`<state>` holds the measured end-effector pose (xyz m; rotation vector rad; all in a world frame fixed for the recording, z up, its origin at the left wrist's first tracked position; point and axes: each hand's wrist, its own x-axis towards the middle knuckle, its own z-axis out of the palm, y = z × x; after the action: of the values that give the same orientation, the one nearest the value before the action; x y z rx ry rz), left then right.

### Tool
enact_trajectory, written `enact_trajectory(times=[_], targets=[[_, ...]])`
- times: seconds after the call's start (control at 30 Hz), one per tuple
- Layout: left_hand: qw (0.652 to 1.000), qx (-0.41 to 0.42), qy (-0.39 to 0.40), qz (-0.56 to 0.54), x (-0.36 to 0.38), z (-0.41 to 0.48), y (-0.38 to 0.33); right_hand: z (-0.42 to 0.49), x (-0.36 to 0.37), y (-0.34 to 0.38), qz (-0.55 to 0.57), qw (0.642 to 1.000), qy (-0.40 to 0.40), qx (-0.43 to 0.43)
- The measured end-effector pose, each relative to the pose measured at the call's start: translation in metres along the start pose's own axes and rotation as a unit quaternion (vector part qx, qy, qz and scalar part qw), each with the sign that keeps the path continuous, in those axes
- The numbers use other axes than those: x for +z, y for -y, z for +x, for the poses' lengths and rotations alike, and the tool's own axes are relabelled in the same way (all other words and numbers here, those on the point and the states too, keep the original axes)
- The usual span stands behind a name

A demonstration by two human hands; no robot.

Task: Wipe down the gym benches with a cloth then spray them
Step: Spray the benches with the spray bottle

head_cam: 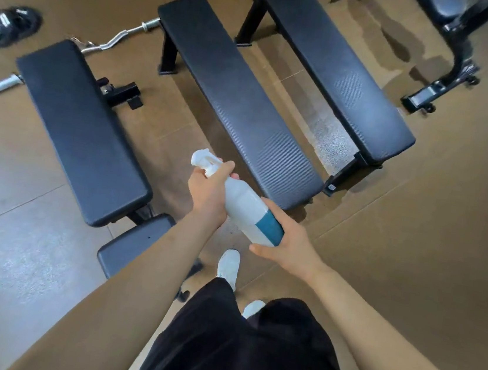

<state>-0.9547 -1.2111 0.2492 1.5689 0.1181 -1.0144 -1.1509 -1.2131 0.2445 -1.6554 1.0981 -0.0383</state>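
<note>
Both hands are clamped on the white plastic spray bottle with a teal band. It is held tilted at the centre of the view, above the floor and short of the pads, with its white trigger head pointing toward 10 o'clock. The left hand wraps the neck just under the trigger. The right hand cups the teal base.

Three long black padded gym benches lie ahead: the left bench at 9 o'clock, the middle bench at 12 o'clock and the right bench at 1 o'clock.

No cloth shows, so the step in hand looks like spraying. To do it well, I judge that:
- a left finger should settle on the trigger;
- the nozzle should turn down at the nearest pad;
- the mist should be walked evenly end to end, kept off the brown floor.

The bottle is opaque, so how much liquid it holds cannot be told.
</note>
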Motion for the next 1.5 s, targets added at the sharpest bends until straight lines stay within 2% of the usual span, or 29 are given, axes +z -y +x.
enact_trajectory(times=[0.13, 0.23, 0.37, 0.47, 0.63, 0.83, 0.93, 1.07, 1.17, 1.33, 1.5], targets=[[0.996, 0.051, 0.02, 0.065, 0.027, 0.019, 0.001, 0.026, -0.023, -0.006, 0.007, 1.0, 0.014, 0.019], [0.997, 0.028, 0.035, 0.064, 0.046, 0.031, 0.005, 0.044, -0.038, -0.015, 0.033, 0.999, 0.027, 0.026], [0.998, -0.036, -0.04, 0.015, 0.073, 0.04, 0.007, 0.068, -0.065, -0.031, 0.023, 0.997, 0.069, 0.015], [0.995, -0.034, -0.094, 0.012, 0.095, 0.043, 0.013, 0.084, -0.089, -0.041, 0.022, 0.994, 0.105, 0.012], [0.996, -0.001, -0.085, -0.031, 0.126, 0.045, 0.01, 0.099, -0.117, -0.05, 0.068, 0.988, 0.134, 0.02], [0.985, -0.046, -0.154, -0.063, 0.153, 0.052, -0.002, 0.121, -0.153, -0.045, 0.08, 0.983, 0.166, -0.013], [0.988, -0.015, -0.123, -0.094, 0.162, 0.063, -0.017, 0.137, -0.161, -0.033, 0.098, 0.982, 0.163, -0.022], [0.994, 0.032, -0.07, -0.083, 0.17, 0.085, -0.044, 0.166, -0.164, -0.01, 0.121, 0.982, 0.146, -0.017], [0.997, 0.023, -0.027, -0.063, 0.169, 0.109, -0.062, 0.2, -0.162, 0.014, 0.15, 0.979, 0.135, -0.016], [0.991, -0.015, -0.055, -0.119, 0.169, 0.179, -0.114, 0.271, -0.152, 0.056, 0.146, 0.983, 0.111, -0.017], [0.993, -0.009, -0.016, -0.113, 0.157, 0.259, -0.177, 0.353, -0.133, 0.106, 0.141, 0.986, 0.092, 0.012]])
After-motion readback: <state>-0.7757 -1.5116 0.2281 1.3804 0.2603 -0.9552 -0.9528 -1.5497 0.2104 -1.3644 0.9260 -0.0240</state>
